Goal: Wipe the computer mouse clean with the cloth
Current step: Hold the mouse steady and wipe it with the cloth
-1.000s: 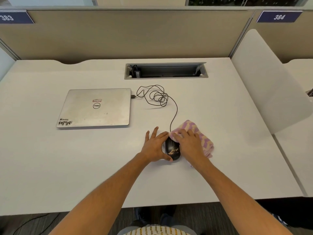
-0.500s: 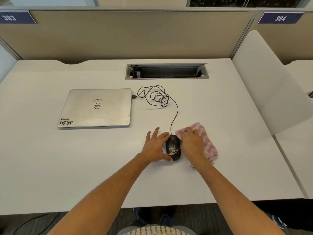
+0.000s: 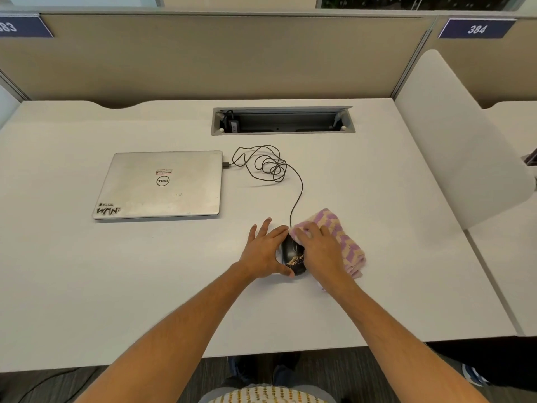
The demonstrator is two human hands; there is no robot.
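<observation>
Wiping a wired mouse on my desk.
My left hand (image 3: 266, 251), fingers spread, steadies the black mouse (image 3: 293, 254) at the desk's (image 3: 377, 199) near middle; my right hand (image 3: 319, 251), fingers together, presses the cloth (image 3: 344, 237) against the mouse's right side.

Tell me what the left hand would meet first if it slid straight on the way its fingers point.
Probably nothing nearby. The left hand points up and slightly right across bare desk. The first thing on that line looks like the coiled mouse cable, though the heading is uncertain. The laptop sits off to the left.
</observation>
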